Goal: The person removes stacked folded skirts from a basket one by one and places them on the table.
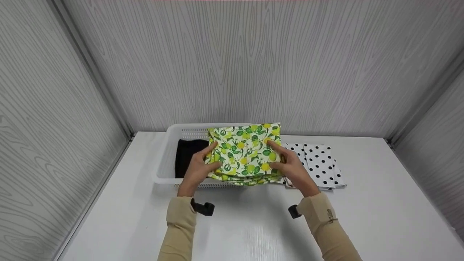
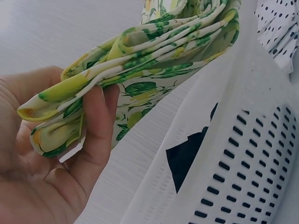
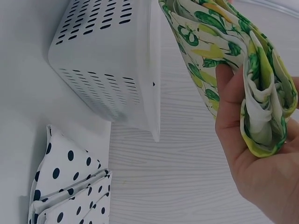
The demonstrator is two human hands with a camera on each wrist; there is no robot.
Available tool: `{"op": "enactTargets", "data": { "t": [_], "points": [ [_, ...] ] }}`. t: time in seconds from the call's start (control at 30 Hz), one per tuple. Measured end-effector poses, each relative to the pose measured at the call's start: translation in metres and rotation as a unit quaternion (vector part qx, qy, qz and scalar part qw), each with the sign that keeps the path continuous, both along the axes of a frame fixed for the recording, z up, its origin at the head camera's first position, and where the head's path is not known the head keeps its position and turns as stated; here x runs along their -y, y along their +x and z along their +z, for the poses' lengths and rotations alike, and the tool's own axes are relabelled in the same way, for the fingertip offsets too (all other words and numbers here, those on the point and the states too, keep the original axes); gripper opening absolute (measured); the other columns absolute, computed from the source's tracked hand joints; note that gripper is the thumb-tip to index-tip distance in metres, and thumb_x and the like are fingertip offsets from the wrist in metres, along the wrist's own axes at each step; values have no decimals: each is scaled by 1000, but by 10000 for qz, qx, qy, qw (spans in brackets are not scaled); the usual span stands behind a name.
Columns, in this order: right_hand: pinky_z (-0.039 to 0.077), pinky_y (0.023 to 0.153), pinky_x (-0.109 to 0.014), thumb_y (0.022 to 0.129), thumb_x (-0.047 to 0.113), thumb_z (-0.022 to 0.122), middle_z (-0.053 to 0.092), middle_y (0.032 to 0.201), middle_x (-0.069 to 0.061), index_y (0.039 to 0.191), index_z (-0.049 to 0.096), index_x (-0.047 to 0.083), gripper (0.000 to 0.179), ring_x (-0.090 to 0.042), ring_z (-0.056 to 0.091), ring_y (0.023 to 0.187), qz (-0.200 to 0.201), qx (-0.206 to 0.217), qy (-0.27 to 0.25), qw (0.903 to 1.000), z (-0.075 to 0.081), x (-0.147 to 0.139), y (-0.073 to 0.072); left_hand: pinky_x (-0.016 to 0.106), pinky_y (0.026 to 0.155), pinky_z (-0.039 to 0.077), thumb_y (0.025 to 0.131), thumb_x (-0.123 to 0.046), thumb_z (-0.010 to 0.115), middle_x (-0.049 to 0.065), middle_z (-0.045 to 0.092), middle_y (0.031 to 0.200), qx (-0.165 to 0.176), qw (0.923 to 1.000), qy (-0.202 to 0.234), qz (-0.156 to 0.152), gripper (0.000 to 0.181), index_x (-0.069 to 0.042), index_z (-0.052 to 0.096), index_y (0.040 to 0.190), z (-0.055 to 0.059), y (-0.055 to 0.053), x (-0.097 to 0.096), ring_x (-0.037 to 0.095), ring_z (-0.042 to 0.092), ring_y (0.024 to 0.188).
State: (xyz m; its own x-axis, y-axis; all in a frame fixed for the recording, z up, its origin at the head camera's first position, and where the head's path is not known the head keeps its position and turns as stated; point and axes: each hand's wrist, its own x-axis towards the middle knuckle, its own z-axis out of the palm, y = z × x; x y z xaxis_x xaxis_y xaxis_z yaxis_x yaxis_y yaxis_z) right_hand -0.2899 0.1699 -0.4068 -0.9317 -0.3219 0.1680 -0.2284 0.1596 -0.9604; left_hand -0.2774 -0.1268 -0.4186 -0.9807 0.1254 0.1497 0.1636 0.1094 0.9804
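Both hands hold a folded cloth (image 1: 243, 150) printed with lemons and green leaves, raised above a white plastic basket (image 1: 163, 159). My left hand (image 1: 197, 166) pinches its left edge, thumb on one face and fingers on the other. At the opposite edge my right hand (image 1: 293, 166) grips in the same way. Several folded layers of the cloth (image 2: 154, 56) show in the left wrist view. Inside the basket's left part lies a black cloth (image 1: 190, 157); the lemon cloth hides much of the basket from the head view.
A folded white cloth with black dots (image 1: 320, 165) lies on the white table (image 1: 246, 232), right of the basket. Grey wood-grain panels (image 1: 232, 65) stand behind and at both sides of the table.
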Motion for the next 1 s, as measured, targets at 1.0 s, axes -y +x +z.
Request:
{"op": "enactTargets", "data": {
  "t": [1.0],
  "points": [
    [49, 94, -22, 92, -10, 60, 33, 162, -7, 157, 36, 7, 71, -8, 50, 127, -341, 231, -190, 9990, -11, -73, 37, 42, 109, 37, 89, -1, 69, 12, 39, 158, -403, 9952, -262, -855, 71, -3, 41, 154, -10, 10, -60, 30, 29, 148]
  ]
}}
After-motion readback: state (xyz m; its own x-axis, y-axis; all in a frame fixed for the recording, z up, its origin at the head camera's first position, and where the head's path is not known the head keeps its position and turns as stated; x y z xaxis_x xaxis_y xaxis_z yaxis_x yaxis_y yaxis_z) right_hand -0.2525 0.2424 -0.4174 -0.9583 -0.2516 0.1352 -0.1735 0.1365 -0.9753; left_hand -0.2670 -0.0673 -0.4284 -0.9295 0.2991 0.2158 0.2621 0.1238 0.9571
